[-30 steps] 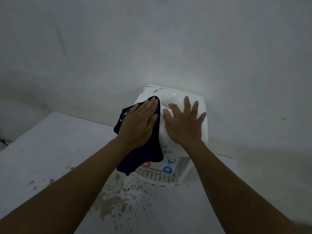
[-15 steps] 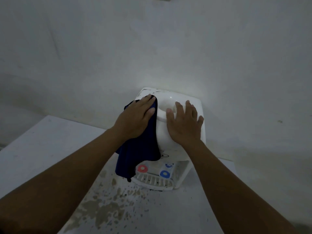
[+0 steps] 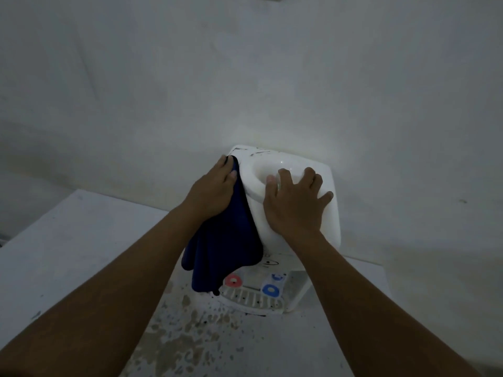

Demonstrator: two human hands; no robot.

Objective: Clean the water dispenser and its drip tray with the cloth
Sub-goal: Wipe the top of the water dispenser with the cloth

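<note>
Against the wall [image 3: 163,91], dispenser [image 3: 288,161] under both flat hands, left [image 3: 215,190] on cloth [image 3: 226,248], right [image 3: 295,202] bare.

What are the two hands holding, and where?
The left hand presses the dark blue cloth's top end against the white plastic water dispenser. The right hand rests on its top, gripping nothing.

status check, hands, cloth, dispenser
Left hand presses cloth on dispenser left side. Right hand braces top. Drip tray untouched, nothing blocking.

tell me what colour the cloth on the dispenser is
Dark navy blue cloth, plain and unpatterned; the head view shows it.
</note>
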